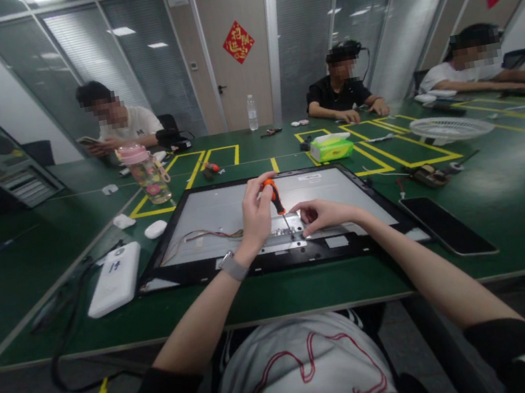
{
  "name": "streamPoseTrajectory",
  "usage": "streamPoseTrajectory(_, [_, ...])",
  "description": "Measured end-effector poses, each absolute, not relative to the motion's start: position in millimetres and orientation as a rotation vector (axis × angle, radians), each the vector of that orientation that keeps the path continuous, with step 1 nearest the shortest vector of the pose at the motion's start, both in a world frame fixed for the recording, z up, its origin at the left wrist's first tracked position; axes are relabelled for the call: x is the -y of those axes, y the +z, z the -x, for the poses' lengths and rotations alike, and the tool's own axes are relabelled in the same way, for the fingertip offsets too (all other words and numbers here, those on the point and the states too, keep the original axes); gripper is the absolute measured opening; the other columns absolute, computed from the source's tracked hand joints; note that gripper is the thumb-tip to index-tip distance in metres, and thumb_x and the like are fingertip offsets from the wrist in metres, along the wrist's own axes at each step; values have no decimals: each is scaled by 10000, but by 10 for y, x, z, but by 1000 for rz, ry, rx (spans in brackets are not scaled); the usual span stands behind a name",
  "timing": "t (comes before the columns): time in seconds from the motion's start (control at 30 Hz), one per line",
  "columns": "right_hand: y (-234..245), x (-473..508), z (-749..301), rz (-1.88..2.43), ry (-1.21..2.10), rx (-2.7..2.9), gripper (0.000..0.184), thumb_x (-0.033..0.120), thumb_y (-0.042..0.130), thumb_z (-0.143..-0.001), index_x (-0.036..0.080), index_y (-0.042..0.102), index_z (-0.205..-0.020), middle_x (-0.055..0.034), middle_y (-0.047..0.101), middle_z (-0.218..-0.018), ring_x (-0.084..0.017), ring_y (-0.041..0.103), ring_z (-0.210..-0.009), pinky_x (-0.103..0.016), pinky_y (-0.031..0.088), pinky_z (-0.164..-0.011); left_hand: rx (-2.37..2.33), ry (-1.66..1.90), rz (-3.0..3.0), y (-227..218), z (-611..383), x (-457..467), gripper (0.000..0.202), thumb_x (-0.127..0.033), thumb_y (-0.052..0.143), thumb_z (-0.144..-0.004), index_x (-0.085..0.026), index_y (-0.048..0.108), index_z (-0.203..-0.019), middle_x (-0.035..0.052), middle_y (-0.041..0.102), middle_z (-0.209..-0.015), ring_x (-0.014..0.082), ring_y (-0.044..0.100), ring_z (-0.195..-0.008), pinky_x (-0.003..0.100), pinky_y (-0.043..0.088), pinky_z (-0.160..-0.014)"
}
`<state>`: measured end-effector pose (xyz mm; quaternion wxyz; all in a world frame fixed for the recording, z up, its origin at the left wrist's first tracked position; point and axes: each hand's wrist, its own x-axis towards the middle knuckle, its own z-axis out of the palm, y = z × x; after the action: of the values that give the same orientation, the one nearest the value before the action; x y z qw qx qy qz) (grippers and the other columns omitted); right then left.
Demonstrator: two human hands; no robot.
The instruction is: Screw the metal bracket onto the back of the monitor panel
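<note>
My left hand (pixel 258 211) is closed around the handle of an orange and black screwdriver (pixel 275 197). The tool stands nearly upright, its shaft pointing down at a small metal bracket or board (pixel 280 239). At the right edge of that part is my right hand (pixel 319 215), its fingers curled inward; whether something small lies between them is hidden. Beneath both hands lies a flat display panel (pixel 208 209) with a silver back and black frame. A bundle of thin coloured wires (pixel 208 235) runs left from the metal part.
A white power bank (pixel 115 280), white case (pixel 155 229) and pink-lidded bottle (pixel 147 176) stand left. A phone (pixel 445 225), dark tool (pixel 429 175) and white fan grille (pixel 451 127) lie right. Behind the panel is a green tissue pack (pixel 332 147). Several people sit across the table.
</note>
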<state>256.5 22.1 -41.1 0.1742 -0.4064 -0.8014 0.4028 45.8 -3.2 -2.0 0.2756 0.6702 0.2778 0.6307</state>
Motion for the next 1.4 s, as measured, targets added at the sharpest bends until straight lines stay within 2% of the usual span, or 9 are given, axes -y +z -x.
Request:
streamPoseTrajectory(0.17, [-397,-211,-2562,1168,1135,2274,794,473,785,-606,153,514,-1280,41,503,-706,-112,475,-648,-246,370,-608,-771,1717,-1792,-18,-446,24,269,-236,412,-936,-221,619,-1108,48,609,-959,129,578,-829,294,487,-788])
streamPoseTrajectory(0.43, [-374,-198,-2551,1171,1130,2280,778,471,786,-608,156,518,-1267,41,499,-697,-117,475,-654,-246,369,-607,-827,1772,-1826,7,-453,83,172,-290,557,-874,-239,653,-1006,45,544,-946,127,549,-808,235,477,-637])
streamPoseTrajectory(0.5, [-368,-196,-2550,1178,1126,2286,768,461,785,-617,161,515,-1271,40,499,-701,-116,473,-655,-245,369,-606,-837,1773,-1837,0,-448,75,183,-298,526,-891,-239,655,-1007,44,552,-932,132,549,-812,250,480,-669])
streamPoseTrajectory(0.63, [-359,-193,-2551,1186,1121,2294,759,453,783,-624,161,519,-1272,34,510,-716,-112,472,-650,-242,366,-600,-855,1796,-1874,1,-434,47,261,-228,412,-930,-233,653,-1031,41,601,-936,158,553,-922,318,455,-847])
streamPoseTrajectory(0.73, [-354,-190,-2550,1182,1120,2301,763,467,780,-621,159,522,-1270,33,511,-719,-110,471,-649,-241,363,-601,-858,1805,-1874,6,-433,35,268,-211,404,-928,-226,646,-1041,42,612,-971,161,552,-958,327,440,-880])
streamPoseTrajectory(0.97, [-338,-172,-2542,1189,1131,2279,783,475,778,-613,151,518,-1277,35,505,-721,-116,475,-665,-254,369,-630,-883,1783,-1843,31,-459,82,167,-246,530,-884,-222,650,-998,45,539,-907,136,543,-824,252,475,-683])
streamPoseTrajectory(1.1, [-328,-164,-2540,1184,1133,2284,779,461,781,-618,162,512,-1285,33,502,-726,-116,477,-666,-247,366,-616,-863,1788,-1827,21,-465,86,151,-271,562,-869,-230,649,-985,37,516,-896,132,537,-815,237,473,-655])
streamPoseTrajectory(1.23, [-323,-166,-2538,1191,1129,2289,769,465,780,-616,165,521,-1275,31,506,-728,-116,480,-666,-246,369,-615,-870,1787,-1840,6,-456,71,200,-268,479,-914,-229,657,-997,40,549,-878,139,546,-842,266,472,-736])
streamPoseTrajectory(1.4, [-336,-177,-2544,1181,1131,2292,783,479,781,-611,169,522,-1282,33,507,-721,-112,473,-653,-245,364,-605,-814,1794,-1814,-21,-443,33,290,-257,376,-951,-222,648,-1047,53,619,-1008,149,574,-913,318,452,-849])
